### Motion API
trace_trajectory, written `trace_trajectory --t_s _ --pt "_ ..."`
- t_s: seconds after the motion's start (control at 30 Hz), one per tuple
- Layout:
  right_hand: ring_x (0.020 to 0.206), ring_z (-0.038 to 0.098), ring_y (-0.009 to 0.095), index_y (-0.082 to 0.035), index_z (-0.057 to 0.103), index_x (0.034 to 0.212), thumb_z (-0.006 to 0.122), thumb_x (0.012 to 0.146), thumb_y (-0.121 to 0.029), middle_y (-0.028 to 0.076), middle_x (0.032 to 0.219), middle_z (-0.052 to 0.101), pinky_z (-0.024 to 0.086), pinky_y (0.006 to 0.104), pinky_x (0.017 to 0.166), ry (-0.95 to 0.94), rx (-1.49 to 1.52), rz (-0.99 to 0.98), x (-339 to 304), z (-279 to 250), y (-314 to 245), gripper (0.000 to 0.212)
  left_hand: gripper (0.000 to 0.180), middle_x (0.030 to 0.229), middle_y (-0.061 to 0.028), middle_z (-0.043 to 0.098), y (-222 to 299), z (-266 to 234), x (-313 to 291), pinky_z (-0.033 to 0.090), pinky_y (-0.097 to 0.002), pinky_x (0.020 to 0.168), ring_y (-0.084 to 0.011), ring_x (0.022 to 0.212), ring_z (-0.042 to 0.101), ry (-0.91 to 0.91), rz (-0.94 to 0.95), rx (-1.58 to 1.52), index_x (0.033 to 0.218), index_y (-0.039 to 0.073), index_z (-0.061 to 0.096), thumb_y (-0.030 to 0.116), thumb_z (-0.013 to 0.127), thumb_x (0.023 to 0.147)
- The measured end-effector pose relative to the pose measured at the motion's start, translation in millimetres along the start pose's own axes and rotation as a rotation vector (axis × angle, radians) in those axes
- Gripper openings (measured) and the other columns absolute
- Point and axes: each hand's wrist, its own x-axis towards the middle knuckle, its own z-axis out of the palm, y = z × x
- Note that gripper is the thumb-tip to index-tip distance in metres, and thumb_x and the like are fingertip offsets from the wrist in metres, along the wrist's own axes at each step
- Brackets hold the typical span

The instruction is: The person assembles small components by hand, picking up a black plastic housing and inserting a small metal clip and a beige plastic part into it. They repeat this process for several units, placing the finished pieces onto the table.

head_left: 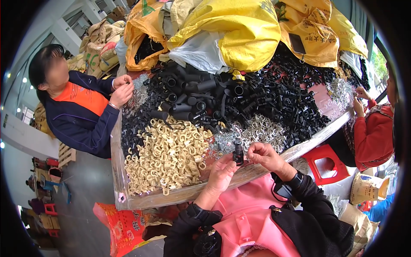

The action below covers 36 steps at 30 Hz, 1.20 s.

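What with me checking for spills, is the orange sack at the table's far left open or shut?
Open: the orange sack gapes, showing black pieces inside.

Both hands close together, half-curled

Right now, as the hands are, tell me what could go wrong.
The left hand holds a small black part near the table's edge; it might slip and fall off. Cream pieces lie close to that edge and could be knocked over it. Silver metal pieces border loose black parts, so the two may get mixed.
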Motion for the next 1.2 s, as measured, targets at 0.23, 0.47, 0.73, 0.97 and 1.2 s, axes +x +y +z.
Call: trace_trajectory --t_s 0.23,0.47,0.73,0.97,1.2 --pt "0.062 0.049 0.007 -0.002 0.049 0.078 0.053 0.081 -0.013 0.0 0.07 0.049 0.042 0.0222 0.055 0.09 0.001 -0.152 -2.8 16.0 -22.0 0.012 0.024 0.097 -0.0065 0.056 1.8 5.5 -3.0 0.045 -0.0259 0.076 -0.0169 0.087 0.056 0.104 -0.11 -0.026 0.103 0.004 0.051 0.008 0.054 0.079" --pt "0.061 0.051 0.018 -0.002 0.05 0.074 0.057 0.074 -0.005 0.006 0.07 0.049 0.042 0.0283 0.054 0.088 -0.645 -0.453 -2.3 15.9 -28.2 0.007 0.026 0.096 -0.0075 0.056 3.7 10.5 -3.4 0.046 -0.0243 0.074 -0.0166 0.086 0.056 0.115 -0.181 -0.02 0.104 0.002 0.049 0.008 0.053 0.08" --pt "0.059 0.05 0.019 -0.002 0.051 0.073 0.058 0.07 0.0 0.006 0.068 0.049 0.04 0.0278 0.05 0.079 -0.748 -0.53 1.9 15.6 -27.5 0.007 0.027 0.098 -0.0065 0.056 0.5 9.9 -2.3 0.046 -0.025 0.075 -0.0155 0.087 0.055 0.162 -0.201 -0.007 0.105 0.001 0.05 0.008 0.053 0.08" --pt "0.056 0.05 0.02 -0.002 0.051 0.074 0.059 0.068 0.0 0.007 0.067 0.049 0.04 0.0286 0.048 0.088 -0.753 -0.503 13.3 19.2 -22.9 0.01 0.026 0.098 -0.0061 0.056 2.7 9.4 -4.3 0.045 -0.0244 0.076 -0.0144 0.086 0.055 0.245 -0.151 -0.029 0.105 0.001 0.05 0.008 0.053 0.08" --pt "0.054 0.05 0.021 -0.003 0.051 0.074 0.06 0.066 -0.001 0.007 0.067 0.049 0.041 0.0297 0.047 -0.012 -0.798 -0.575 30.1 32.5 -24.6 0.012 0.027 0.099 -0.0079 0.055 8.4 -0.4 -16.2 0.047 -0.0276 0.075 -0.015 0.086 0.055 0.359 -0.111 0.026 0.105 -0.002 0.049 0.008 0.053 0.08"
